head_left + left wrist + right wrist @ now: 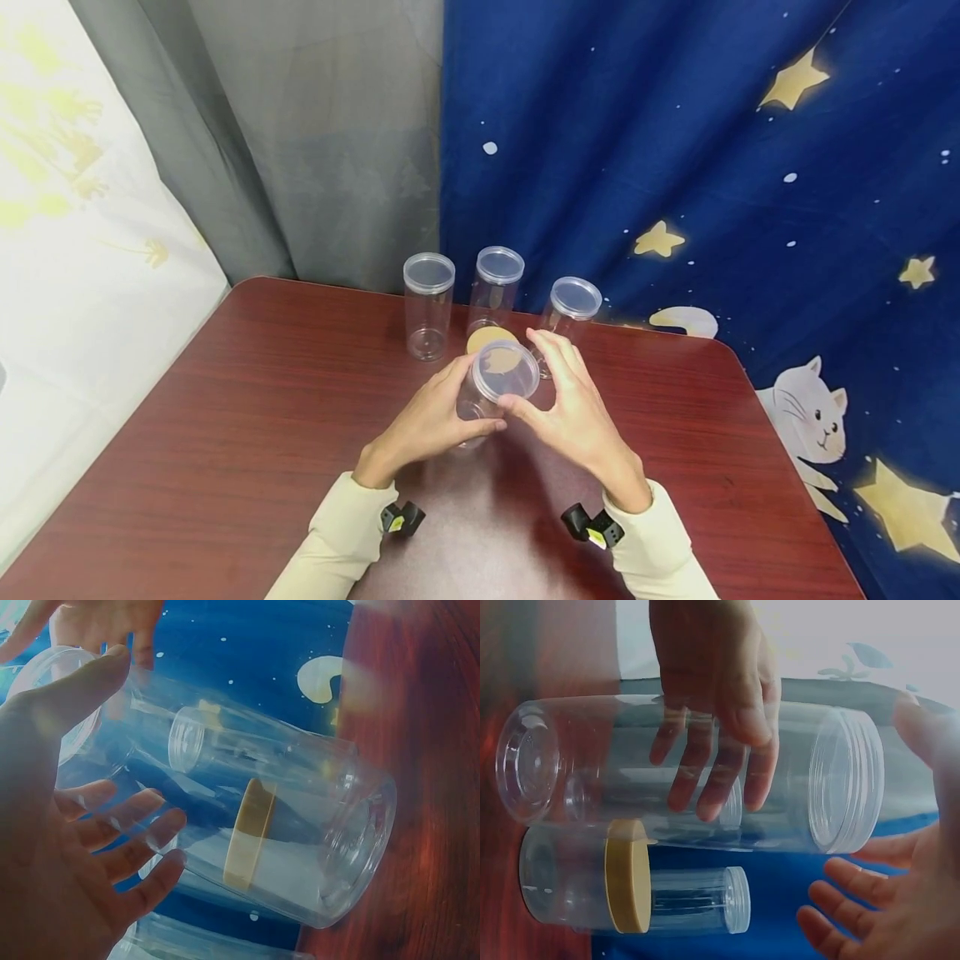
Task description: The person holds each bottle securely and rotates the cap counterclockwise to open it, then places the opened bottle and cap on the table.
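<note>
Bright head view with pale glare and soft shadows on the table [300, 375]; wrist views dimmer, hazier.

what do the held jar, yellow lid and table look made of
Held jar: clear, glossy, probably plastic, possibly glass; the yellow lid shows through. Yellow lid: smooth, opaque, evenly coloured, likely plastic. Table: glossy, perhaps wood or laminate; reddish grain and glare show.

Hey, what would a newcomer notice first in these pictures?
Probably the left hand holding a clear jar near the head view's centre, with the right hand at its clear lid. The tan lid of a shorter jar stands out just beyond. Behind the table, a blue curtain shows yellow stars and, at right, a white cat.
</note>
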`<state>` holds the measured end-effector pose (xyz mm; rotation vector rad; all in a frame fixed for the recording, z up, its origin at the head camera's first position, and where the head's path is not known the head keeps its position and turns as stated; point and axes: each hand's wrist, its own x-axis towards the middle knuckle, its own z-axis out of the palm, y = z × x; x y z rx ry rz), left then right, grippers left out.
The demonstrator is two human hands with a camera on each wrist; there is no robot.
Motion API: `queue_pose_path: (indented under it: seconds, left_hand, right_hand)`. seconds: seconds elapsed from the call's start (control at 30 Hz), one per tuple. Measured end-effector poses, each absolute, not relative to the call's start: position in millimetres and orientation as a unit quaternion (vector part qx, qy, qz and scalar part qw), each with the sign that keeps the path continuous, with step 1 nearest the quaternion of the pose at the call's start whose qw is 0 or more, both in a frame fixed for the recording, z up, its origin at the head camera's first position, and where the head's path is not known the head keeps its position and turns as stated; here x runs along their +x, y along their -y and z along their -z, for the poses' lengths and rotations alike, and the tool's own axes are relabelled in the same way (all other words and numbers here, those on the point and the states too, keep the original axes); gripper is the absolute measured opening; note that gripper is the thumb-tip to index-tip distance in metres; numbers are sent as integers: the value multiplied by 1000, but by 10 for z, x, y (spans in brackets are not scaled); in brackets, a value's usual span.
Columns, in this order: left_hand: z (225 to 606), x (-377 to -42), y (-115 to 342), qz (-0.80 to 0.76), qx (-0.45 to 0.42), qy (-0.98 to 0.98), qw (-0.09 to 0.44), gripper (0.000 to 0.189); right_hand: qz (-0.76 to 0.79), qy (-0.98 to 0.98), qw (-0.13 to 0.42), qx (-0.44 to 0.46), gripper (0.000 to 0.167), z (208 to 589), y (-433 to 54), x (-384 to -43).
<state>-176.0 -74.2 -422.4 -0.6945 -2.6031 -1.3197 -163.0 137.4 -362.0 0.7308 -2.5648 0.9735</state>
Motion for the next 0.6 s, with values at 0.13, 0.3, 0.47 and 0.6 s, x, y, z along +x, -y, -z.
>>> queue_pose_path:
  seconds: [0.13, 0.3, 0.47, 0.6]
  left_hand:
    - [4226, -1757, 731, 432, -230, 868, 81, 90]
    - [4227, -1754, 726, 431, -229, 869, 78, 89]
    - [4216, -1750, 728, 437, -229, 867, 71, 90]
    - [4207, -1747, 730, 439, -227, 867, 66, 91]
  right_hand:
    - [-311, 908, 163, 230, 89, 3615, -1340, -1603]
    - [-311, 907, 166, 232, 89, 3622, -1296, -1584]
    - [-318, 898, 177, 249, 85, 3638, -1279, -1588]
    - [-322, 894, 177, 256, 84, 3642, -1275, -1591]
